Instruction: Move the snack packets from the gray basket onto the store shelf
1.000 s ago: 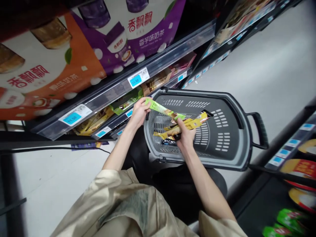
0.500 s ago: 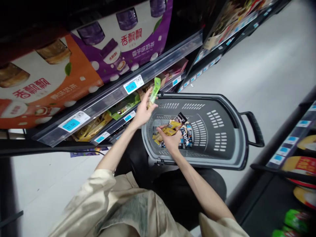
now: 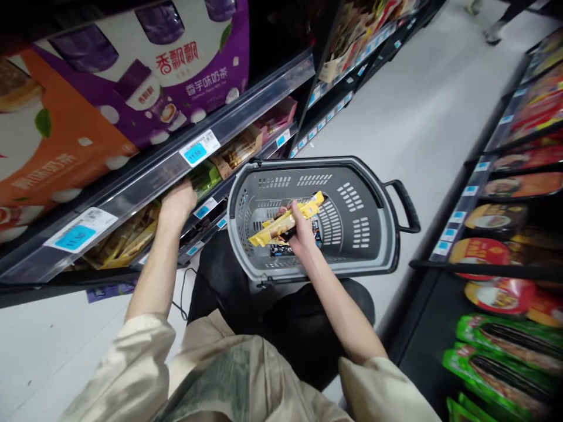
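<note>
My left hand reaches under the clear shelf edge into the low shelf, beside green packets in a box. Its fingers are hidden there, so what they hold does not show. My right hand is closed on a long yellow sachet, lifted over the grey shopping basket. Dark and blue sachets lie on the basket floor below, partly covered by that hand. The basket stands on the floor just beyond my knees.
Large milk tea cartons fill the shelf above my left hand. Yellow sachets lie in the low shelf, left of that hand. On the right, a rack holds bowls and green packs. A person's shoe shows far down the aisle.
My left hand has gone from above the basket rim, where it held a green stick packet, down-left into the low shelf. My right hand has raised the yellow sachet. The view has shifted right.
</note>
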A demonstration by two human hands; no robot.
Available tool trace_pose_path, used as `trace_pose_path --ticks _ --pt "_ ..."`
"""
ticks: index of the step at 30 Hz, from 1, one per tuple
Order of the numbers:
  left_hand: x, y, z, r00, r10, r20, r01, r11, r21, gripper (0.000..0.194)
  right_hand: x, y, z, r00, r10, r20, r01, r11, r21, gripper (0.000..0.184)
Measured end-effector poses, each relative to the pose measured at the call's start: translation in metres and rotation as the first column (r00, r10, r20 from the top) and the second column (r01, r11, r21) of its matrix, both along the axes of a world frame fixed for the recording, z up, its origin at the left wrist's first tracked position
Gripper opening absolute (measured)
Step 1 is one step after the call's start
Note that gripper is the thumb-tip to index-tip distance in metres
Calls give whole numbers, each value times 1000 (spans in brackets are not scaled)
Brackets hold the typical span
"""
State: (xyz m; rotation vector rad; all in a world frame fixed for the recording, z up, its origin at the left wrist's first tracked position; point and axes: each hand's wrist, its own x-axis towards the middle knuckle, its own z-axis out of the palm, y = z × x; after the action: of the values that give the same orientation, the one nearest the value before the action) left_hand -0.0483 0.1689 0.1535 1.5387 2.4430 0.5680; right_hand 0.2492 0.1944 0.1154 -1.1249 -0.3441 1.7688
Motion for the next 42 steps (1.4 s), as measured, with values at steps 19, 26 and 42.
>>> trace_pose_path --ticks 19,26,42 --pt "143 -30 -23 671 -576 467 607 788 100 62 6 -3 9 994 -81 70 64 975 212 53" --pt "164 -19 -11 814 -512 274 502 858 110 20 1 -9 14 991 136 12 -135 965 225 57" --pt "144 -22 -36 48 -153 987 228 964 138 69 9 -7 22 973 181 142 -214 939 271 56"
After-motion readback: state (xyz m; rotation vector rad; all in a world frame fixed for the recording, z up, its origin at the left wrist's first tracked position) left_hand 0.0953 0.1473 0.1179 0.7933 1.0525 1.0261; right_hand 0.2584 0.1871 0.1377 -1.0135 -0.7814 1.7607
